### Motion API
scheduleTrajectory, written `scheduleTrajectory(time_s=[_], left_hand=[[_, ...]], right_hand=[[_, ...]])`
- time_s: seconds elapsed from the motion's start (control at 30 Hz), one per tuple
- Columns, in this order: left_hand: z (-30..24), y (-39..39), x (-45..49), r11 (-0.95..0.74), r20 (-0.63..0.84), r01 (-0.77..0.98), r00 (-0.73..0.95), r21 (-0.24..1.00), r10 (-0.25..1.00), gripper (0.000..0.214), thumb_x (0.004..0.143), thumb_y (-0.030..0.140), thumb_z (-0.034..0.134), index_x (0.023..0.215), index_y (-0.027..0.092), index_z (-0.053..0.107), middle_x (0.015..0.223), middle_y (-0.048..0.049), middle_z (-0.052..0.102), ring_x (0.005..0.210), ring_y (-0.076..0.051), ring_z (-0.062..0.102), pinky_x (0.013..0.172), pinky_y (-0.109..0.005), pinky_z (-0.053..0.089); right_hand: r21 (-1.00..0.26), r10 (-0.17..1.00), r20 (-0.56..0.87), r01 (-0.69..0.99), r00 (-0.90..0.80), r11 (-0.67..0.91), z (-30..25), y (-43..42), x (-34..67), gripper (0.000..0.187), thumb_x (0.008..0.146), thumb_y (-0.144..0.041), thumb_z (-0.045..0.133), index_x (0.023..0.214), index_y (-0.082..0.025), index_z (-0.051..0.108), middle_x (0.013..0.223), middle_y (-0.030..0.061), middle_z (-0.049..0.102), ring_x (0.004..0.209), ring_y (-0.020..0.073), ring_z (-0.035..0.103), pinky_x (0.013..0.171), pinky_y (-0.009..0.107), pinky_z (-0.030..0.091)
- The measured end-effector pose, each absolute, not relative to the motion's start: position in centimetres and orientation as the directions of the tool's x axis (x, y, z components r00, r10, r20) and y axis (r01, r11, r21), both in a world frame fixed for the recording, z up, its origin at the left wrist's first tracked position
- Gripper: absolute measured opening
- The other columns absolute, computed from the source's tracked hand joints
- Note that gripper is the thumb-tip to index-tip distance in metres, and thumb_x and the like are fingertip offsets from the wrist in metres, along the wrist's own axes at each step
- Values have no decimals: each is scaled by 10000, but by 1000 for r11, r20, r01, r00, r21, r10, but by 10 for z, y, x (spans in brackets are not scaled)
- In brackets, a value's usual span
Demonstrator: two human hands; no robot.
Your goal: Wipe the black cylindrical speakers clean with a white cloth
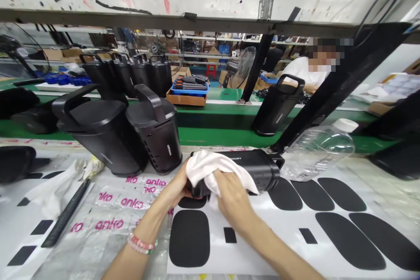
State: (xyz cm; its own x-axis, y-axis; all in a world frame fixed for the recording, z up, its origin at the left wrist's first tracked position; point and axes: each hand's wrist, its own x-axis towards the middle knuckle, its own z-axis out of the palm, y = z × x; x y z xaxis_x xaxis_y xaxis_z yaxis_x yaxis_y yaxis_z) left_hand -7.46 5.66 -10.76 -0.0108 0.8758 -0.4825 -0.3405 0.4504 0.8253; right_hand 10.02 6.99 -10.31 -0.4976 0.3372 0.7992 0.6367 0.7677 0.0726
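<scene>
A black speaker-like device (259, 168) lies on its side on the bench in front of me. My left hand (177, 186) grips its near left end. My right hand (231, 194) presses a white cloth (210, 166) onto the top of the device, fingers closed on the cloth. A beaded bracelet (141, 244) sits on my left wrist.
Two upright black devices with handles (105, 133) (157, 138) stand at the left. A clear plastic bottle (320, 148) lies at the right. White sheets with black oval stickers (348, 232) cover the bench. A green conveyor (213, 122) carries more devices; another person (308, 70) sits beyond it.
</scene>
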Motion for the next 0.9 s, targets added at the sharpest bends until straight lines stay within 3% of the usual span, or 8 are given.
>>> scheduleTrajectory(time_s=[0.1, 0.23, 0.37, 0.57, 0.63, 0.77, 0.83, 0.9], left_hand=[[-109, 56, -75, 458, -488, -352, 4, 816, 873, 689, 754, 692, 566, 1266, 233, 532, 1004, -138, 679, 870, -328, 641, 577, -455, 569], [-109, 55, -75, 429, -469, -373, -19, 823, 883, 630, 771, 649, 582, 1254, 247, 542, 1060, -117, 678, 906, -306, 641, 584, -391, 572], [-108, 55, -75, 465, -499, -365, 1, 806, 866, 667, 756, 702, 556, 1195, 202, 587, 1008, -141, 690, 873, -323, 646, 568, -422, 569], [-108, 56, -76, 447, -472, -373, 27, 813, 881, 670, 763, 702, 544, 1228, 220, 572, 1024, -118, 694, 892, -315, 657, 611, -405, 570], [-106, 56, -77, 463, -485, -360, 34, 810, 874, 686, 773, 704, 528, 1250, 213, 558, 995, -133, 696, 865, -322, 658, 601, -428, 569], [-105, 56, -77, 474, -497, -342, 23, 811, 867, 707, 786, 675, 540, 1335, 232, 489, 939, -137, 700, 804, -318, 663, 564, -435, 564], [-106, 57, -77, 465, -488, -344, 24, 816, 873, 721, 782, 673, 551, 1347, 231, 479, 938, -138, 701, 799, -317, 664, 561, -430, 565], [-107, 57, -78, 459, -480, -348, 31, 817, 877, 729, 774, 680, 555, 1340, 225, 489, 941, -139, 702, 803, -319, 664, 563, -429, 566]], right_hand=[[61, 356, 825, 694, -440, 717, -109, 67, 98, 404, 777, 29, 343, 1127, -36, 535, 851, 153, 629, 812, 268, 579, 716, 416, 523], [72, 331, 821, 659, -465, 748, -115, 60, 97, 582, 775, 60, 305, 1342, -10, 419, 1083, 183, 637, 1083, 277, 564, 903, 455, 498], [60, 368, 815, 697, -447, 714, -116, 59, 101, 653, 819, 28, 342, 1463, -59, 283, 1095, 188, 644, 1065, 289, 597, 868, 470, 527], [7, 368, 783, 599, -501, 801, -119, 61, 91, 716, 765, 53, 303, 1472, -53, 258, 1293, 170, 568, 1305, 264, 434, 1051, 476, 428], [-84, 458, 774, 646, -437, 759, -115, 72, 107, 640, 772, 23, 316, 1399, -78, 397, 1271, 170, 582, 1258, 277, 483, 1041, 518, 419], [-549, 810, 582, 698, -76, 459, -96, 94, 153, 392, 896, -191, 399, 1259, -180, 547, 1208, 119, 622, 1130, 277, 573, 969, 519, 470], [-660, 856, 516, 652, 34, 372, -91, 97, 161, 375, 919, -290, 427, 1264, -202, 544, 1220, 105, 616, 1122, 282, 574, 958, 523, 472], [-656, 847, 528, 659, 54, 367, -94, 93, 156, 383, 918, -304, 434, 1270, -199, 545, 1228, 114, 609, 1147, 301, 555, 966, 549, 458]])
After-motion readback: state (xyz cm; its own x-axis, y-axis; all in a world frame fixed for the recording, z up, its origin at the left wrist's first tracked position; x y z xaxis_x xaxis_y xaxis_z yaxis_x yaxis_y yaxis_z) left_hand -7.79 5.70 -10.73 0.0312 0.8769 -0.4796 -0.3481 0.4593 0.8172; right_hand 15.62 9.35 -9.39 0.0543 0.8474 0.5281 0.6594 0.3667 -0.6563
